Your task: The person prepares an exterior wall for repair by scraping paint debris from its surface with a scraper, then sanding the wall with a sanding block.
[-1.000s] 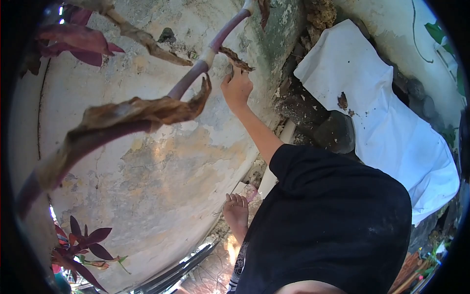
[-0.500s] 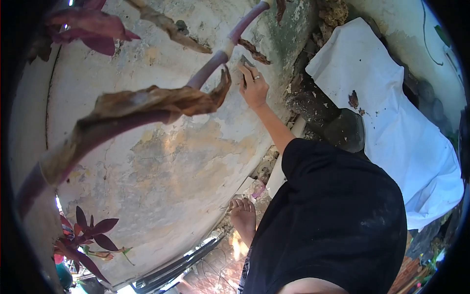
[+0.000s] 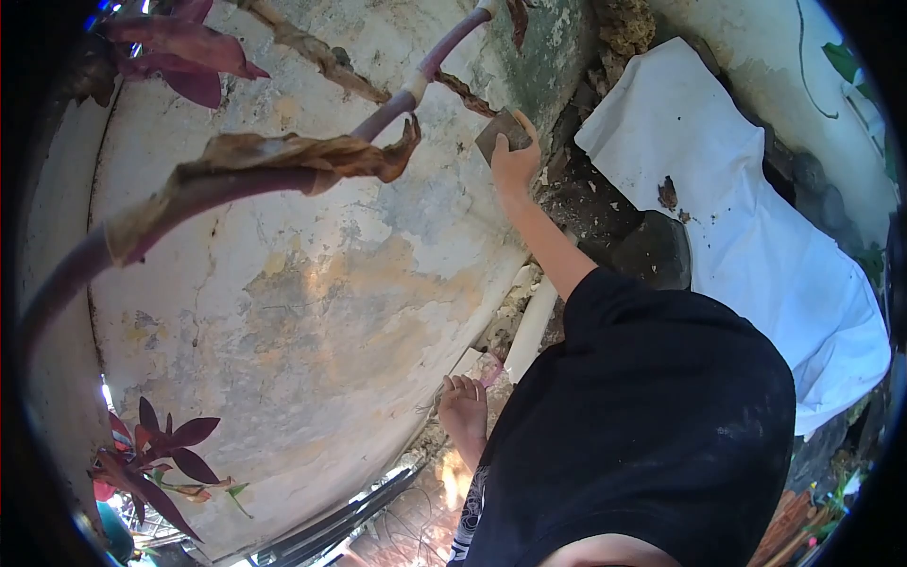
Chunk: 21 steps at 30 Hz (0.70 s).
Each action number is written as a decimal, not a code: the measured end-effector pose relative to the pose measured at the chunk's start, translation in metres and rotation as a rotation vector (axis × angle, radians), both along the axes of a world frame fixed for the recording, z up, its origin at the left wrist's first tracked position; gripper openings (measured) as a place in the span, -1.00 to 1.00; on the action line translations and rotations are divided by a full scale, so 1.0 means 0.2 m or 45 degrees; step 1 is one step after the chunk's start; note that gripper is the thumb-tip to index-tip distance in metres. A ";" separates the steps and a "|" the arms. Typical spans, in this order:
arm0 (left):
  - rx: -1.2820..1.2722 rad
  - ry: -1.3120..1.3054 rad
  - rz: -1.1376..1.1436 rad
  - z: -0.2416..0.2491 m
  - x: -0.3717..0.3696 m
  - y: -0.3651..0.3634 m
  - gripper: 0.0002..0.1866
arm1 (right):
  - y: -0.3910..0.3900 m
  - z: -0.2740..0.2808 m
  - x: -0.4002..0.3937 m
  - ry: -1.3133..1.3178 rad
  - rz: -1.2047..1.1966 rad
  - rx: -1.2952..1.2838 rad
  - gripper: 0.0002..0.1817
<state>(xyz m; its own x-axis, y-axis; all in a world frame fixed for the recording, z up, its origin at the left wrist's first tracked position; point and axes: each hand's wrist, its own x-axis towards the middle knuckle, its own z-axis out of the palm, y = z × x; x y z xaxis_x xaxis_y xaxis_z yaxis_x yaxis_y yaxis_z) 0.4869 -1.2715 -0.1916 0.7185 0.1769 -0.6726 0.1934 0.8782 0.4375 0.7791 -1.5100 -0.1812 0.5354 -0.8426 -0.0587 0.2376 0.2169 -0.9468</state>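
Observation:
My right hand (image 3: 517, 163) grips a flat, square, grey-brown piece (image 3: 501, 137) between thumb and fingers, its broad face in view, near the right edge of the stained, peeling wall (image 3: 350, 274). Lower down, my left hand (image 3: 463, 408) hangs beside the foot of the wall with its fingers curled; whatever they hold, if anything, is hidden. A small pink thing (image 3: 491, 370) lies just beyond its fingertips.
A purple stem (image 3: 227, 189) with dry leaves crosses close in front of the wall. White cloth (image 3: 746, 246) covers dark stones (image 3: 652, 250) on the right. A pale pipe (image 3: 532, 326) runs beside my black shirt. Red-purple leaves (image 3: 165, 444) show at lower left.
My right hand has shifted to the right and turned, so the flat piece shows its broad face instead of its edge. My left hand looks almost the same. The whole view has shifted slightly.

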 end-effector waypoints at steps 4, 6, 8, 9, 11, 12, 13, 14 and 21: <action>0.006 0.027 -0.003 0.01 0.01 0.00 -0.64 | 0.00 -0.02 0.01 0.193 0.097 -0.102 -0.56; 0.029 0.021 -0.024 0.00 0.01 0.01 -0.63 | 0.04 0.00 0.03 0.191 0.114 -0.107 -0.59; 0.030 0.027 -0.035 0.00 -0.01 0.03 -0.63 | 0.09 0.05 0.03 0.375 0.118 -0.338 -0.59; 0.031 0.029 -0.041 0.00 -0.01 0.04 -0.62 | 0.10 0.08 0.03 0.380 0.114 -0.332 -0.59; 0.044 0.039 -0.043 0.01 -0.01 0.06 -0.62 | 0.12 0.13 0.05 0.436 0.139 -0.407 -0.68; 0.049 0.046 -0.041 0.02 -0.01 0.07 -0.62 | 0.15 0.13 0.06 0.439 0.137 -0.401 -0.68; 0.053 0.047 -0.046 0.03 -0.01 0.07 -0.62 | 0.18 0.10 0.07 0.409 0.073 -0.563 -0.70; 0.059 0.054 -0.032 0.03 0.00 0.07 -0.62 | 0.19 0.09 0.08 0.372 0.001 -0.727 -0.72; 0.087 0.047 -0.063 0.06 0.10 0.09 -0.62 | 0.26 0.02 0.09 0.323 -0.029 -0.810 -0.66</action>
<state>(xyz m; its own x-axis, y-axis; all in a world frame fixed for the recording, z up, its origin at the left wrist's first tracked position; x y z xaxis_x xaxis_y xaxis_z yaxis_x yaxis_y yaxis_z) 0.5061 -1.2532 -0.1801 0.7022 0.1879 -0.6867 0.2532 0.8356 0.4875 0.7962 -1.4583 -0.1780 0.5524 -0.7653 0.3304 -0.0104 -0.4026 -0.9153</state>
